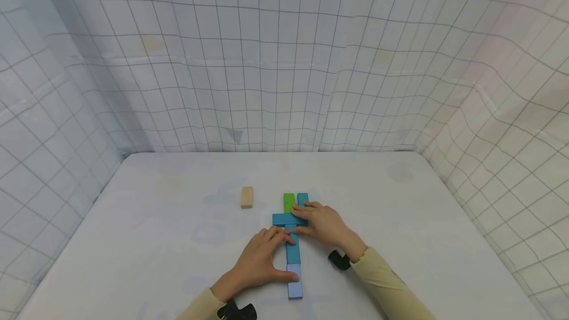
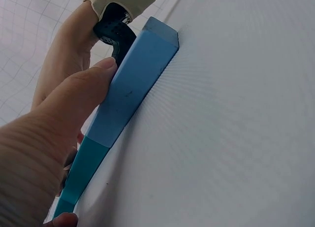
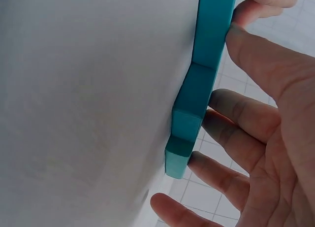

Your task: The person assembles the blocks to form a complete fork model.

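Flat on the table, a row of blocks forms a branching shape. Its near end is a light blue block [image 1: 295, 290], touching a teal block [image 1: 293, 257]. A crosswise blue-teal block [image 1: 280, 219] lies at the far end of that stem. Beyond it, a green block [image 1: 289, 202] and another teal block [image 1: 303, 198] stand side by side with a narrow gap. My left hand [image 1: 261, 260] rests its thumb on the light blue block and its fingertips on the teal stem. My right hand [image 1: 326, 223] touches the crosswise block and the stem with loosely spread fingers.
A plain wooden block [image 1: 246, 196] lies apart, left of the green one. The white table [image 1: 155, 231] is enclosed by grid-patterned curtains [image 1: 284, 63] at the back and sides. Black wrist devices [image 1: 340, 260] are strapped on both wrists.
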The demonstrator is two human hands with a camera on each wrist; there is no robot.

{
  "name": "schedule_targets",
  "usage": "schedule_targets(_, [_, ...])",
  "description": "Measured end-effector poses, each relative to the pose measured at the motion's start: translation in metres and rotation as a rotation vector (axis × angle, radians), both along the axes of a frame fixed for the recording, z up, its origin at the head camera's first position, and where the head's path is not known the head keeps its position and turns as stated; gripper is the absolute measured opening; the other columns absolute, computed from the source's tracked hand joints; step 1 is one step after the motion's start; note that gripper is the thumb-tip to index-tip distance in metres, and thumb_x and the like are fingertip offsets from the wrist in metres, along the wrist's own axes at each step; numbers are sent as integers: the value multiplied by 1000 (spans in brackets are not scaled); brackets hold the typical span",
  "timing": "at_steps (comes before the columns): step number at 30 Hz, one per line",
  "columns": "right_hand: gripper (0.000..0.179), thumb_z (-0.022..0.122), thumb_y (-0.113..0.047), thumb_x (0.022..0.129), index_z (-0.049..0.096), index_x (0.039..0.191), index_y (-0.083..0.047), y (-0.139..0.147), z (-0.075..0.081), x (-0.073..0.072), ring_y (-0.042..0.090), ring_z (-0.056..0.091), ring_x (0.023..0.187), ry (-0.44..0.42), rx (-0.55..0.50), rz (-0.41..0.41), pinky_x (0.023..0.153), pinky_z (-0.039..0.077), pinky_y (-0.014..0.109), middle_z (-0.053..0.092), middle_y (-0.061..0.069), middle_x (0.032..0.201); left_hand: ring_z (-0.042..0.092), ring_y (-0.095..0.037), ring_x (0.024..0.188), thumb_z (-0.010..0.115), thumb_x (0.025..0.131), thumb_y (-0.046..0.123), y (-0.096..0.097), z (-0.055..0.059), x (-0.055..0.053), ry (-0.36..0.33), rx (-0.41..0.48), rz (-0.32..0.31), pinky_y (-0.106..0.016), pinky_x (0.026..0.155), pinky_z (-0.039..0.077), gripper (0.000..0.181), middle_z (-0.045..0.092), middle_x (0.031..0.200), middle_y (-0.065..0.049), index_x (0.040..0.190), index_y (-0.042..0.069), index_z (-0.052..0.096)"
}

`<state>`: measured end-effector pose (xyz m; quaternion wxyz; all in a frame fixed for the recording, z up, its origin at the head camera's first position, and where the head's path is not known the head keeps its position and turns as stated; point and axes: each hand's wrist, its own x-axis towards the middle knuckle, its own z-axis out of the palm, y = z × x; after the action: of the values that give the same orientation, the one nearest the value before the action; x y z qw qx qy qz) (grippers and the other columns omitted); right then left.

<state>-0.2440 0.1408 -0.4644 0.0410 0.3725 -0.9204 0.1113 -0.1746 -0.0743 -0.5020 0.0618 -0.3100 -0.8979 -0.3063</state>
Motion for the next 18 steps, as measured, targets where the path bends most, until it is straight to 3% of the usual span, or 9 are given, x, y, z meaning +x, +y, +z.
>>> schedule_targets(5, [59,68,-43,85,56,134,-12,1,2,0,28,44,126,-58,-27,-5,84,47,45,51,1,137,44,-10,100,69,65,72,0,-1,-1,4,0,1,-36,85,40,65,45,122,12,114,31,56])
schedule_targets(18, [61,71,-43,82,57,133,-11,-1,5,2,28,44,126,-114,-62,-39,85,47,45,51,2,137,44,-9,99,68,66,73,0,-1,0,-7,4,2,-36,85,40,65,45,123,13,114,32,56])
